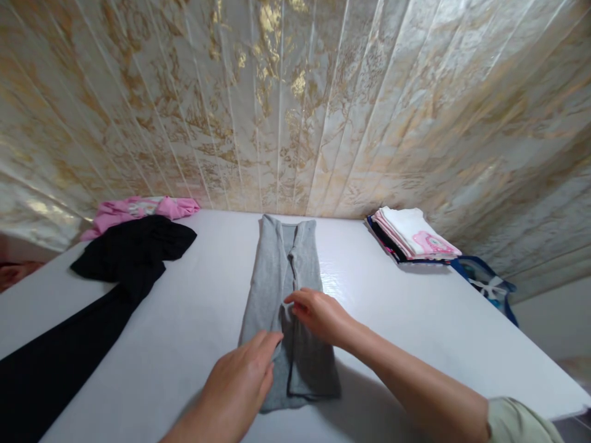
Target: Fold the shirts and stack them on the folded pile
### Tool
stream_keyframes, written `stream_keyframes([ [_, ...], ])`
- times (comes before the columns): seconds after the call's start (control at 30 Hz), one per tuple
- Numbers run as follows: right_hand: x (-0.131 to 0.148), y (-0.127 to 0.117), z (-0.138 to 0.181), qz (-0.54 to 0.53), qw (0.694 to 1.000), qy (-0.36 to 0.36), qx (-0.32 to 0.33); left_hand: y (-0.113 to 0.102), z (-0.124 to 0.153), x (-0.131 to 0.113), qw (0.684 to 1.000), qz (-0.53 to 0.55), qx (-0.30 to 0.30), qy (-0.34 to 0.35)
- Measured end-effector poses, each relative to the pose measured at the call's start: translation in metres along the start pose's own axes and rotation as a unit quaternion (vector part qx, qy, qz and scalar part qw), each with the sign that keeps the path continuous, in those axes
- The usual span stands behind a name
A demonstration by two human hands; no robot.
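A grey knit garment (268, 289) lies lengthwise on the white table, its two sides folded inward so their edges meet near the middle. My right hand (318, 314) reaches in from the right, with thumb and forefinger pinched on the inner edge about halfway down. Lower on the left flap is my left hand (240, 381), its fingers closed at the flap's edge, which looks slightly raised there. Part of the left fingers' grip is hidden behind the hand.
On the left, a black garment (133, 252) trails to the table's near edge, with a pink garment (138, 209) behind it. A stack of folded clothes (410, 234) sits at the back right. Beyond the table's right edge is a blue-trimmed bag (489, 286). A patterned curtain (286, 111) hangs behind.
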State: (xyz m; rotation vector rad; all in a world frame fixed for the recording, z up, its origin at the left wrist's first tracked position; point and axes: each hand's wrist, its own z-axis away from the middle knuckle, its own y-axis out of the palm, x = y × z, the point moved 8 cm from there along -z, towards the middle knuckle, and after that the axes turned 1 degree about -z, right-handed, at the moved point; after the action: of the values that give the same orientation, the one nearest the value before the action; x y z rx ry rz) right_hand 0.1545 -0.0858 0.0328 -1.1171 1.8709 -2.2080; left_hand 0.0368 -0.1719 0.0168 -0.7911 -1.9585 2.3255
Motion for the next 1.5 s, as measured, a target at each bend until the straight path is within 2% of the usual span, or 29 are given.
stream_keyframes([
  [0.13,0.013,0.009,0.028,-0.033,0.999,0.002,-0.003,0.012,0.013,-0.007,0.995,0.017,-0.091,0.048],
  [0.23,0.021,0.01,0.043,-0.05,0.999,0.007,-0.005,0.018,0.025,-0.011,0.988,0.016,-0.134,0.069],
  [0.3,0.024,0.013,0.054,-0.059,0.998,0.008,0.0,0.019,0.031,-0.01,0.989,0.019,-0.135,0.058],
  [0.47,0.034,0.024,0.085,-0.052,0.998,-0.011,-0.021,0.017,0.042,-0.012,0.995,0.003,-0.093,0.038],
  [0.73,0.039,0.042,0.108,-0.027,0.994,-0.022,-0.107,0.018,0.044,-0.019,0.986,0.029,-0.133,0.102],
  [0.9,0.037,0.04,0.108,-0.033,0.988,-0.015,-0.148,0.013,0.041,-0.017,0.986,0.055,-0.135,0.086],
  [1.03,0.036,0.036,0.108,-0.063,0.984,-0.02,-0.165,0.005,0.043,-0.017,0.978,0.056,-0.184,0.08],
  [1.13,0.035,0.034,0.111,-0.09,0.981,-0.024,-0.169,0.006,0.044,-0.02,0.975,0.017,-0.203,0.085],
  [1.23,0.037,0.035,0.115,-0.093,0.982,-0.034,-0.162,0.015,0.044,-0.023,0.98,-0.019,-0.178,0.091],
  [1.5,0.039,0.044,0.118,-0.038,0.991,-0.017,-0.129,0.012,0.052,-0.023,0.979,0.031,-0.165,0.114],
])
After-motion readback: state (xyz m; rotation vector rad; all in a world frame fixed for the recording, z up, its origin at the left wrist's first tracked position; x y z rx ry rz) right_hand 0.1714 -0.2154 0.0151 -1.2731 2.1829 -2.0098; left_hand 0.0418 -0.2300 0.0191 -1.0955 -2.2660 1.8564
